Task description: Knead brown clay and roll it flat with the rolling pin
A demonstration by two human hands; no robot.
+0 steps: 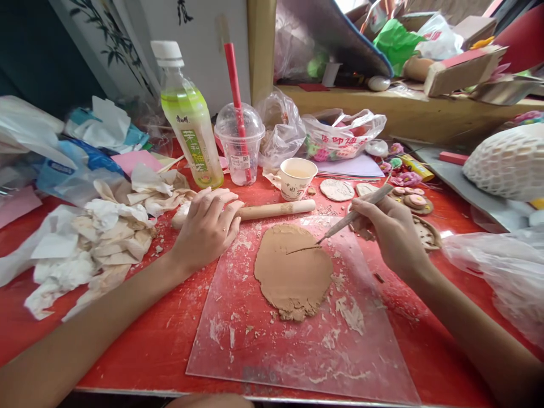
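Observation:
A flat, rolled-out slab of brown clay (293,277) with a ragged lower edge lies on a clear sheet (238,362). In my right hand (397,232) is a grey clay modelling tool (342,225), held like a pen. Its tip is at the slab's upper right, at the end of a thin cut line running across the clay. My left hand (210,224) rests palm down over the left part of a wooden rolling pin (280,209), its fingers stretched and slightly apart. The pin lies just behind the slab.
Behind the pin stand a paper cup (297,180), a plastic cup with a red straw (241,148) and a drink bottle (191,124). Crumpled tissues (102,238) lie at left. Flat clay pieces (336,190) and a plastic bag (501,272) are at right.

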